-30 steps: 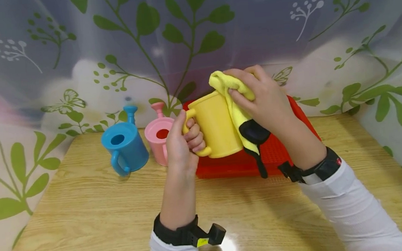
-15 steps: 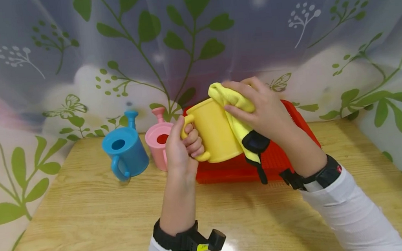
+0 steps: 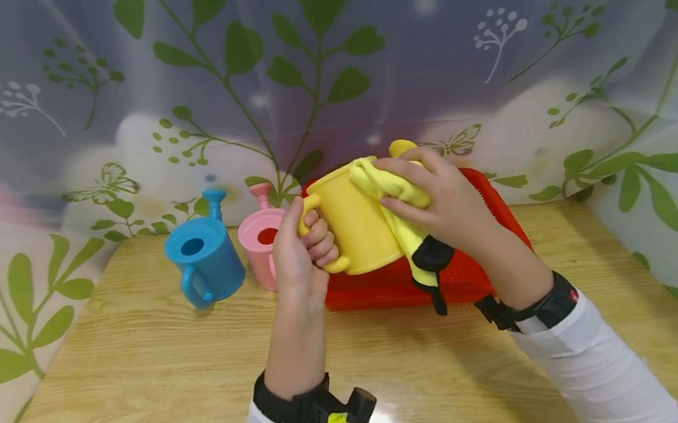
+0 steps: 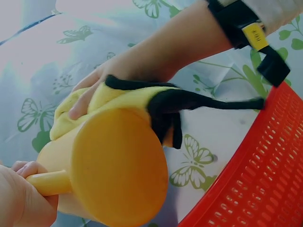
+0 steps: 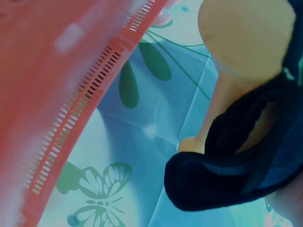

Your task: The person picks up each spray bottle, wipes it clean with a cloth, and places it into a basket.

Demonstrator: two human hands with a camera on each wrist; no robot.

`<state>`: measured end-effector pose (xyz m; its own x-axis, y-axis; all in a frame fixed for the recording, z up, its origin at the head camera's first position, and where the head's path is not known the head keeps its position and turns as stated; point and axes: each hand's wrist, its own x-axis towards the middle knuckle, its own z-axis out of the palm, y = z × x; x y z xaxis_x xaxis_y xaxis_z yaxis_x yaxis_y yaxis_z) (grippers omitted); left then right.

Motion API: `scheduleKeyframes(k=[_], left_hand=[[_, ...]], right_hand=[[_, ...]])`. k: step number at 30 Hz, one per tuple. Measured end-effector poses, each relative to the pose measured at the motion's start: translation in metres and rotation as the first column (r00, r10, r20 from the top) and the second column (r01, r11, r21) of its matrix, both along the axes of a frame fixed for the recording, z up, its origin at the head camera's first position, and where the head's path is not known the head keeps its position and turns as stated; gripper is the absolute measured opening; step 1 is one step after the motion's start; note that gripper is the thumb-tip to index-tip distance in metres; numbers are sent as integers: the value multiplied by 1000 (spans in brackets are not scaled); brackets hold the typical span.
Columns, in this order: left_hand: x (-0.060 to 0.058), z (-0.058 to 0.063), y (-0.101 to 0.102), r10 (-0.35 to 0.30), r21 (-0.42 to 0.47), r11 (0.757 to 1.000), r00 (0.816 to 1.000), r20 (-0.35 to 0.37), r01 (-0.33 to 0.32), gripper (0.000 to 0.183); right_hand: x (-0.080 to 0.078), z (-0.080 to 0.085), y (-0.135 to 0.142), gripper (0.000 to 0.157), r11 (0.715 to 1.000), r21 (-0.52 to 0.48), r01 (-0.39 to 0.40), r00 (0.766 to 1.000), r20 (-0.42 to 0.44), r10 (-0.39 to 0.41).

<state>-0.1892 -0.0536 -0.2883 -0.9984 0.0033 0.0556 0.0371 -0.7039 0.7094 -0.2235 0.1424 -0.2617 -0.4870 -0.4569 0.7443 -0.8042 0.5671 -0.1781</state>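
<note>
By its handle, my left hand [image 3: 300, 251] grips a yellow watering can [image 3: 354, 220], tilted above the red basket. Its round base faces the camera in the left wrist view, and its spout tip [image 3: 402, 147] shows past my right fingers. My right hand [image 3: 448, 193] holds a bunched yellow cloth [image 3: 394, 194] with black trim against the can's side. The cloth's black end and loop [image 4: 175, 101] hang down below that hand. In the right wrist view the cloth's black edge [image 5: 199, 184] covers part of the can.
A red perforated basket [image 3: 376, 298] sits on the wooden table [image 3: 179, 377] under the hands. A blue watering can [image 3: 208, 261] and a pink watering can [image 3: 258, 251] stand to its left. A leaf-patterned cloth backdrop [image 3: 267, 58] rises behind the table.
The yellow can tilts a little more, and its spout tip has come into sight behind my right hand. My right hand and the cloth have moved slightly down. Both grips stay the same.
</note>
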Motion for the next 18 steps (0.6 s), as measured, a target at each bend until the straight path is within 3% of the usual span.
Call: scheduleKeyframes(k=[5,11,18], left_hand=[[-1,0,-3,28,13,1000,999,-17,-28,37],[-1,-1,-4,46,19,999,999,-19,-46,37],[-2,-1,-5,87,56,995,996,0,-87,37]], right_hand=[[3,-9,2,44,995,37,-96,995,-22,97],[7,-22,7,46,993,47,-111,992,-52,114],[8,-36,12,34,985,36,-170,980,-96,173]])
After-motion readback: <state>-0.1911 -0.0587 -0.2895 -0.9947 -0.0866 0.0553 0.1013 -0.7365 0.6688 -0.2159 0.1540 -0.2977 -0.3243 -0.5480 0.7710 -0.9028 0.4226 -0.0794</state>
